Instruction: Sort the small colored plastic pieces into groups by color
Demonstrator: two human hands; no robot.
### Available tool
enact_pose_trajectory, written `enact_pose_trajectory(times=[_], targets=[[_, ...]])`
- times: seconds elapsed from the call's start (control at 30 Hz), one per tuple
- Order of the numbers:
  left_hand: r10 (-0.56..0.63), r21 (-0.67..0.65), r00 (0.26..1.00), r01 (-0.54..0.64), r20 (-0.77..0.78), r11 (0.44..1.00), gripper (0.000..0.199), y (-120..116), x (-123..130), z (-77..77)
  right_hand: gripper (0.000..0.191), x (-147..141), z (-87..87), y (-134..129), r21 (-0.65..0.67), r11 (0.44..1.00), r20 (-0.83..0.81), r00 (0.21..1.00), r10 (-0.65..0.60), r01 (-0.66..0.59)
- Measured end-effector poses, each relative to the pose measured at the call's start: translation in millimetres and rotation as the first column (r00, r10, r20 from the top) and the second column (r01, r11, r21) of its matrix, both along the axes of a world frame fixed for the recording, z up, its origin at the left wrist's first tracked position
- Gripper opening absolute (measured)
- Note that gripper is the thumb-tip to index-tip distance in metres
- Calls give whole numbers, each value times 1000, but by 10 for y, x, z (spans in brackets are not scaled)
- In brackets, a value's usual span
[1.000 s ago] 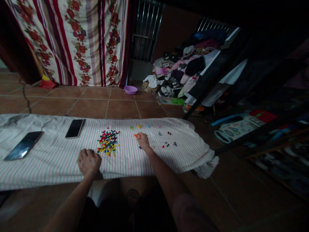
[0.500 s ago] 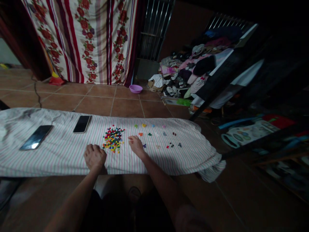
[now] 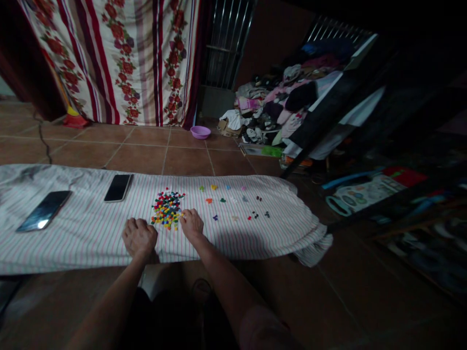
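Note:
A heap of small multicoloured pieces (image 3: 168, 209) lies on the striped cloth (image 3: 91, 238). My right hand (image 3: 191, 223) is at the heap's right edge, its fingers closed in a pinch; anything between the fingertips is too small to make out. To the heap's lower left, my left hand (image 3: 139, 237) rests on the cloth with its fingers curled. Whether something is under those fingers is hidden. Small groups sorted by colour lie to the right, among them orange pieces (image 3: 208, 200), yellow pieces (image 3: 213, 186), dark green pieces (image 3: 223, 200) and purple pieces (image 3: 215, 218).
Two phones, one light-edged (image 3: 118, 188) and one larger (image 3: 44, 211), lie on the cloth at the left. Beyond are a purple basin (image 3: 200, 132) on the tiled floor, a floral curtain (image 3: 146, 63) and a pile of clothes (image 3: 273, 102). A dark slanted bar crosses the right side.
My right hand has moved left, from beside the purple pieces to the heap's right edge. My left hand stays in place on the cloth. The whole view has shifted slightly.

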State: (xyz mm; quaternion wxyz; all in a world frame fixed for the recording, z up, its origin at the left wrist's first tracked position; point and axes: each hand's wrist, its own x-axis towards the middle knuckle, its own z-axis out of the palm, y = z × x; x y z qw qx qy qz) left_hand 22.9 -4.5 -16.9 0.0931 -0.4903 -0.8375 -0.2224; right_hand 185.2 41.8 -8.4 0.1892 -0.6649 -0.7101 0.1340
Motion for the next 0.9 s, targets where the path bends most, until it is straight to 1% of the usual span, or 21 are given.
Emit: enact_pose_trajectory(times=[0.17,0.3,0.47,0.63,0.7,0.77,0.83,0.9], targets=[[-1,28,1000,1,-15,1000,34,-1,-15,-59,19,9,-35,-53,39,999,-21,1000,18,-17],[0,18,1000,1,-22,1000,35,-12,-3,-33,20,52,-45,-93,57,995,-32,996,88,-86],[-3,7,1000,3,-31,1000,35,-28,23,42,20,155,-10,-86,13,989,-61,987,150,-150],[3,6,1000,-3,-30,1000,33,-25,17,21,19,257,40,1,-35,979,-111,975,194,-199],[4,19,1000,-3,-27,1000,32,-18,10,-5,19,302,59,51,-83,968,-150,963,223,-237],[0,32,1000,0,-23,999,31,-11,6,-21,19,357,77,106,-139,944,-193,943,269,-298],[-8,31,1000,8,-15,999,31,-9,8,-17,20,423,94,169,-179,913,-235,917,323,-367],[-12,19,1000,12,-7,1000,31,-12,16,7,22,502,113,243,-197,892,-265,898,352,-407]])
